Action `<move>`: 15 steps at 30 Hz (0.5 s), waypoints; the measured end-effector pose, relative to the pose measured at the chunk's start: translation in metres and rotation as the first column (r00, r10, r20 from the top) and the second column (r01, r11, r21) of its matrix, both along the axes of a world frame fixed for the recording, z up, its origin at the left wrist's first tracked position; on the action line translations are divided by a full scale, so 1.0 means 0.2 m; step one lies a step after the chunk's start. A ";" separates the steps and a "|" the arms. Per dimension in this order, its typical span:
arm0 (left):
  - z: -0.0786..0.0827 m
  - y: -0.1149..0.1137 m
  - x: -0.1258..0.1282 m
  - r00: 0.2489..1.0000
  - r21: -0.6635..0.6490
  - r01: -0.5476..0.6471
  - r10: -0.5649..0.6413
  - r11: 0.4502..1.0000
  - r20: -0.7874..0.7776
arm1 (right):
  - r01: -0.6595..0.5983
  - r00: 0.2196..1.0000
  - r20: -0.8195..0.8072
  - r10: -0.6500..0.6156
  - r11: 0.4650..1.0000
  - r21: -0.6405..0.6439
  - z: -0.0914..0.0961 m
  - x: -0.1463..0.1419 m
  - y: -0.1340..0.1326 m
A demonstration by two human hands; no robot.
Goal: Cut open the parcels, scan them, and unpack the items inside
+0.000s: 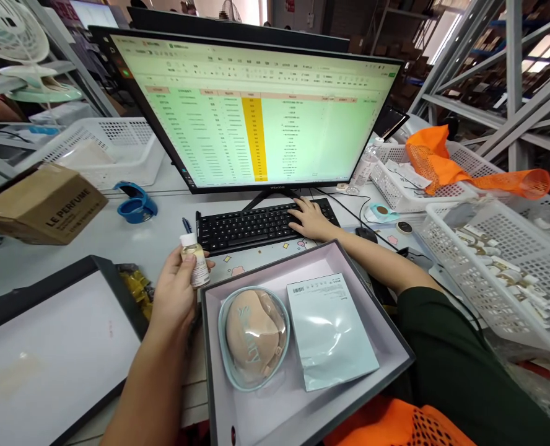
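In my left hand (177, 282) is a small white-capped bottle (197, 263) with a printed label, held upright between thumb and fingers. My right hand (311, 218) lies spread over the right part of the black keyboard (247, 228). Close in front of me sits an open grey box (266, 421) with a pale inside. It contains a blue-rimmed clear case (254, 341) with a beige padded item in it, and a shiny pale-blue packet (328, 334) with a barcode. A large monitor (275, 142) behind the keyboard displays a spreadsheet.
Left are the black-edged box lid (56, 359), a cardboard box (43, 204) and a blue tape dispenser (135, 203). A mouse (366, 234) lies right of the keyboard. White plastic baskets (498, 272) line the right side, one with orange mesh cloth (435, 161) over it. Metal shelving (511, 80) rises behind.
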State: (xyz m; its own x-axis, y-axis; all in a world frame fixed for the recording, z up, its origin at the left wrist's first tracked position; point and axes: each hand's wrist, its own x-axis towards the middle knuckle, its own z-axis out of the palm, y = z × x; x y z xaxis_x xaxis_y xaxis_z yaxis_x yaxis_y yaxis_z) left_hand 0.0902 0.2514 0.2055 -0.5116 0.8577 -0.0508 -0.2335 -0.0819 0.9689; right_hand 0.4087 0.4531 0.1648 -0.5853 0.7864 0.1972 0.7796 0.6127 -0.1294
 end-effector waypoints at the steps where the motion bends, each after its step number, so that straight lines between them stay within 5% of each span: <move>1: 0.00 0.00 0.00 1.000 0.003 0.004 -0.004 1.000 -0.009 | 0.006 1.000 0.021 -0.005 1.000 -0.027 0.01 -0.02 0.01; 15: -0.01 -0.01 -0.02 0.999 0.053 0.024 -0.026 0.998 0.029 | -0.102 0.991 0.093 0.096 0.993 0.055 -0.08 0.26 -0.20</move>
